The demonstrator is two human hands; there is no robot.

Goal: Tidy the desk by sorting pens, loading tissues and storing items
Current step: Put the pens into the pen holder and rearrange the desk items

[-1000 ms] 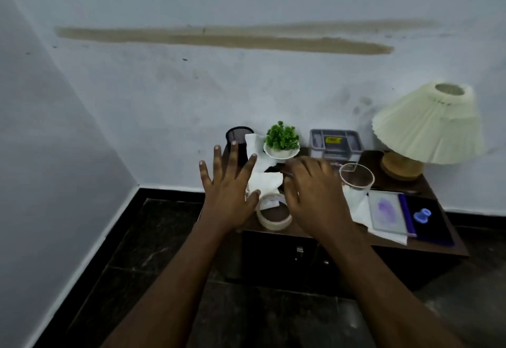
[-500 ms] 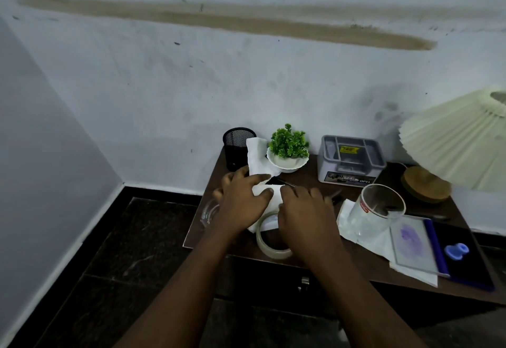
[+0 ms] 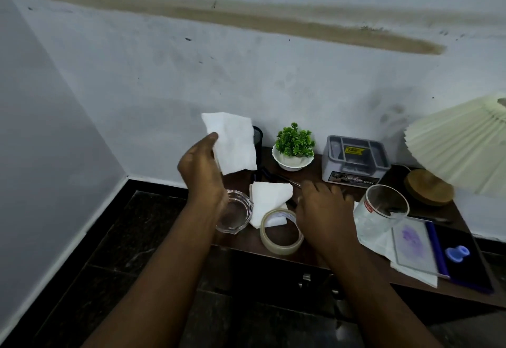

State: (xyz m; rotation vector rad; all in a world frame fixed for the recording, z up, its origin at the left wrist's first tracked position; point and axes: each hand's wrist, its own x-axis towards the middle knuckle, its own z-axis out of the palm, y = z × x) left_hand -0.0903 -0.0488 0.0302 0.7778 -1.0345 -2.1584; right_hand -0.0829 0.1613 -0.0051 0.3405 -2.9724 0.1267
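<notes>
My left hand (image 3: 201,168) pinches a white tissue (image 3: 232,142) and holds it raised above the desk's left end, in front of a black mesh pen cup (image 3: 257,137). A second folded tissue (image 3: 267,201) lies on the desk beside a roll of clear tape (image 3: 282,231). My right hand (image 3: 320,209) hovers low over the desk's middle, fingers spread over a dark pen (image 3: 284,180); whether it touches the pen is hidden. A grey organiser tray (image 3: 354,160) stands at the back.
A glass ashtray (image 3: 235,212) sits at the left edge of the brown desk (image 3: 246,241). A potted plant (image 3: 293,146), a tipped glass jar (image 3: 383,210), a pleated lamp (image 3: 462,142), papers (image 3: 413,243) and a dark notebook with a blue object (image 3: 457,253) crowd the right.
My left hand has lifted one tissue up and left off the pile. My right hand stays low over the desk. The camera has moved closer.
</notes>
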